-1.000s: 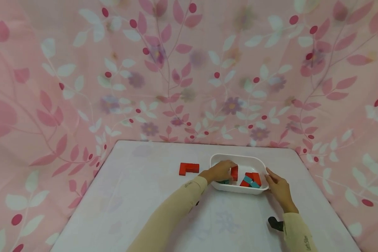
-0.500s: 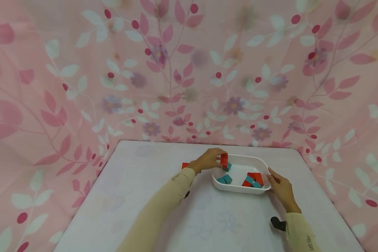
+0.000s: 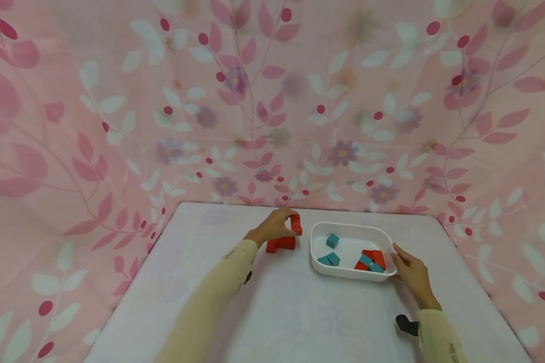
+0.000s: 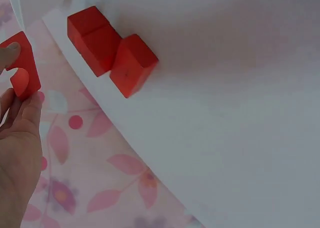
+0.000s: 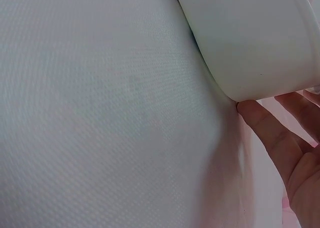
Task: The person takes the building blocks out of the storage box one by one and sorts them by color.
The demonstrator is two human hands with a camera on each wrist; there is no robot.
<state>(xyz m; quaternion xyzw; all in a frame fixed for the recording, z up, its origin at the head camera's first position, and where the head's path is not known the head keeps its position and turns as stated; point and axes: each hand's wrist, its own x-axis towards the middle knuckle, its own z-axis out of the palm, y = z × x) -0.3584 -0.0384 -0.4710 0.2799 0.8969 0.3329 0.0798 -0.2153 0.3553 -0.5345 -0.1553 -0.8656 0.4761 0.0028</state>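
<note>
Red notched block (image 3: 296,225), one: near mid-frame, outside the white tray (image 3: 345,273), pinched in the left hand (image 3: 272,227). Already out: red blocks (image 3: 287,243), just below it. Tray: right of centre, its right end gripped by the right hand (image 3: 414,276); teal blocks (image 3: 332,241) and red pieces (image 3: 379,259) remain inside. Surface: whitish table (image 3: 322,307), lower frame. Surround: pink floral drape (image 3: 295,116).

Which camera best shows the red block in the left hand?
The left wrist view: the red block looks large, its curved notch plain. The head view shows it small; the right wrist view misses it.
</note>
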